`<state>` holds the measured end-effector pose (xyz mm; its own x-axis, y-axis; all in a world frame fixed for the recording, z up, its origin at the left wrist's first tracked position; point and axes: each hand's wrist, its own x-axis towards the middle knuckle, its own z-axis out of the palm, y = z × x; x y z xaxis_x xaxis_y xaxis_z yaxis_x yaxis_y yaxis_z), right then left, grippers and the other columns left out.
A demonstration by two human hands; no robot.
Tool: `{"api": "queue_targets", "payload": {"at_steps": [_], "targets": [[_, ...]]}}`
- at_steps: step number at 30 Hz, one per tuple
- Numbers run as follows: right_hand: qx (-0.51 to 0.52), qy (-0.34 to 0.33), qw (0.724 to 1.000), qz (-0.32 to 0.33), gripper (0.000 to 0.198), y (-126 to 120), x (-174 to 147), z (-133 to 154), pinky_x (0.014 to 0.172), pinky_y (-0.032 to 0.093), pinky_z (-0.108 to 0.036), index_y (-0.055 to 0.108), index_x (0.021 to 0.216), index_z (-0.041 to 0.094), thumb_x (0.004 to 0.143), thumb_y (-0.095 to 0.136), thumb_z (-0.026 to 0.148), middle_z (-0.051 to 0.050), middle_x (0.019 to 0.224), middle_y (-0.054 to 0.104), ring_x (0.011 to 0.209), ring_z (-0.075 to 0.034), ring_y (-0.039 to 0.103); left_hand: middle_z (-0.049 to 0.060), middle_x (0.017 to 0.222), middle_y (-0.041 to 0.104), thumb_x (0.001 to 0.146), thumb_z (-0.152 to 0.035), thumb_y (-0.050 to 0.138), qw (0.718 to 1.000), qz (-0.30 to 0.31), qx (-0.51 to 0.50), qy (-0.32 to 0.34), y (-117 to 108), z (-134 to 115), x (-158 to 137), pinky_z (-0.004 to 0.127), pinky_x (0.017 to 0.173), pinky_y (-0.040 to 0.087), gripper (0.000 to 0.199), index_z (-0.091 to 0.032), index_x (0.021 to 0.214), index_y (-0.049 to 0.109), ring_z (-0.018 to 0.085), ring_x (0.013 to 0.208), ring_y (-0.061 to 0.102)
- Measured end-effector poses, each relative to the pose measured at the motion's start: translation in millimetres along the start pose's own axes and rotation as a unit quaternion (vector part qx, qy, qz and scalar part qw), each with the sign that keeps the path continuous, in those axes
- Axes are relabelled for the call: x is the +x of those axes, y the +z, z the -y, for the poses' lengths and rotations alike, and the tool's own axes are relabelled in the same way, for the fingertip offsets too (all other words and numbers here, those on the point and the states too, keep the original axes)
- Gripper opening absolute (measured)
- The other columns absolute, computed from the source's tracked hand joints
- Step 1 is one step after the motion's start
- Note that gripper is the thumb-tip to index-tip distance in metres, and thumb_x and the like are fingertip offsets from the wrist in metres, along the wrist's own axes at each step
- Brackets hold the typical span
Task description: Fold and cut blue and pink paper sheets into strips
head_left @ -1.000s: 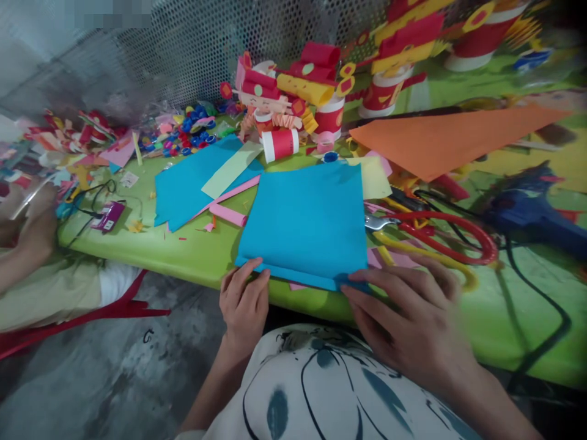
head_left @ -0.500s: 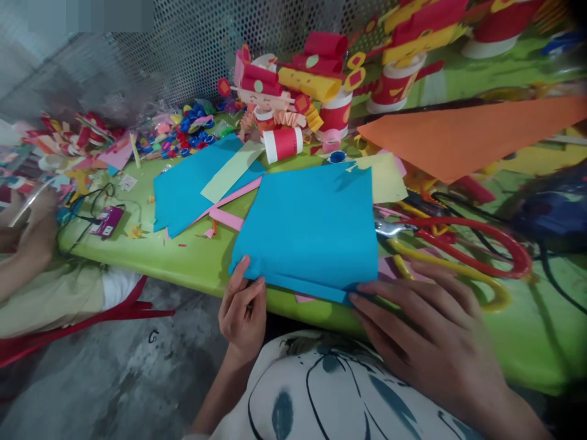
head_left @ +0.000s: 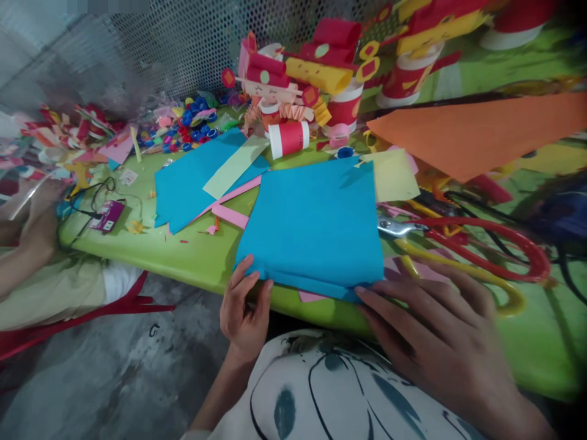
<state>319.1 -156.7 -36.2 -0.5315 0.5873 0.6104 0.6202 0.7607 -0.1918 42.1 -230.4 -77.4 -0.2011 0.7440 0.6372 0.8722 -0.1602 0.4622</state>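
Observation:
A blue paper sheet (head_left: 316, 220) lies at the front edge of the green table, with a narrow fold along its near side. At the left end of that fold, my left hand (head_left: 245, 305) pinches the paper between curled fingers and thumb. My right hand (head_left: 435, 324) grips the fold's right end with its fingertips, its thumb mostly hidden beneath. Just beyond the right hand are large scissors (head_left: 486, 244) with one red and one yellow handle, their blades partly under the blue sheet.
Left of the sheet lie another blue paper (head_left: 192, 177), a pale green strip (head_left: 236, 166) and pink strips. A red-and-white paper cup (head_left: 288, 139) rests on its side behind. Decorated cup figures (head_left: 270, 79) and orange paper (head_left: 477, 131) stand farther back. At far left is another person's arm (head_left: 36, 226).
The folded band along the near edge looks slightly narrower and more curled. My left fingers and thumb have shifted a little, while the whole view has moved slightly.

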Motion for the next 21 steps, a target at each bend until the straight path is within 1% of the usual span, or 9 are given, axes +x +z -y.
{"api": "queue_targets", "payload": {"at_steps": [3,6,8,10,12,15,18,21], "targets": [[-0.001,-0.004,1.000,0.003,0.034,0.3,0.1,-0.5,0.110,0.049,-0.053,0.073,0.125,0.027,0.092,0.081,0.020,-0.004,0.109,0.082,0.109,-0.028,0.073,0.018,0.163,0.059,0.102,-0.018,0.076,0.998,-0.059,-0.021,0.000,2.7,-2.2,3.2,0.040,0.091,0.073,0.052,-0.026,0.150,0.055,0.032,0.146,0.066],[-0.001,-0.003,1.000,0.007,0.032,0.3,0.1,-0.5,0.109,0.050,-0.052,0.072,0.124,0.028,0.094,0.080,0.021,-0.003,0.109,0.082,0.111,-0.027,0.072,0.021,0.175,0.045,0.101,-0.014,0.077,0.994,-0.077,-0.077,-0.004,4.9,-5.0,7.2,0.038,0.090,0.073,0.070,-0.028,0.161,0.044,0.034,0.155,0.057],[-0.002,-0.004,1.000,0.006,0.031,0.5,-0.1,-0.4,0.108,0.051,-0.052,0.072,0.124,0.027,0.095,0.079,0.021,-0.004,0.109,0.082,0.112,-0.027,0.072,0.021,0.177,0.042,0.101,-0.013,0.075,0.992,-0.074,-0.100,-0.010,4.9,-5.8,8.2,0.037,0.091,0.072,0.072,-0.028,0.163,0.042,0.034,0.155,0.056],[-0.003,-0.009,1.000,0.007,0.031,0.7,-0.5,-0.5,0.107,0.052,-0.052,0.072,0.124,0.026,0.094,0.080,0.021,-0.004,0.109,0.082,0.112,-0.028,0.071,0.021,0.176,0.043,0.102,-0.015,0.075,0.994,-0.063,-0.084,-0.012,3.5,-5.7,7.6,0.035,0.090,0.072,0.066,-0.027,0.160,0.045,0.032,0.152,0.060],[-0.005,-0.013,1.000,0.009,0.031,1.0,-0.9,-0.9,0.106,0.052,-0.053,0.073,0.124,0.026,0.094,0.080,0.021,-0.005,0.109,0.082,0.112,-0.029,0.071,0.022,0.174,0.046,0.102,-0.017,0.076,0.997,-0.052,-0.062,-0.014,1.5,-5.2,6.3,0.033,0.088,0.071,0.058,-0.025,0.155,0.052,0.030,0.145,0.065],[-0.010,-0.018,1.000,0.012,0.032,1.2,-1.6,-1.9,0.105,0.054,-0.053,0.072,0.125,0.026,0.095,0.080,0.021,-0.005,0.111,0.082,0.112,-0.029,0.071,0.021,0.171,0.049,0.102,-0.019,0.077,0.998,-0.045,-0.043,-0.009,-1.2,-5.6,6.4,0.031,0.084,0.069,0.052,-0.026,0.151,0.059,0.029,0.136,0.071],[-0.006,-0.016,1.000,0.011,0.034,1.4,-2.5,-2.9,0.106,0.055,-0.055,0.072,0.126,0.025,0.094,0.081,0.020,-0.007,0.114,0.081,0.115,-0.030,0.071,0.019,0.168,0.053,0.104,-0.019,0.074,0.999,-0.035,-0.029,0.010,-4.1,-8.7,11.5,0.031,0.081,0.068,0.056,-0.029,0.156,0.058,0.027,0.128,0.076],[-0.002,-0.008,1.000,0.013,0.034,1.8,-3.5,-3.2,0.107,0.055,-0.058,0.071,0.127,0.024,0.094,0.080,0.021,-0.009,0.116,0.080,0.120,-0.033,0.070,0.017,0.165,0.056,0.105,-0.018,0.072,1.000,-0.006,-0.011,0.019,-7.6,-12.3,19.2,0.030,0.082,0.066,0.055,-0.029,0.157,0.058,0.024,0.120,0.077]]}}
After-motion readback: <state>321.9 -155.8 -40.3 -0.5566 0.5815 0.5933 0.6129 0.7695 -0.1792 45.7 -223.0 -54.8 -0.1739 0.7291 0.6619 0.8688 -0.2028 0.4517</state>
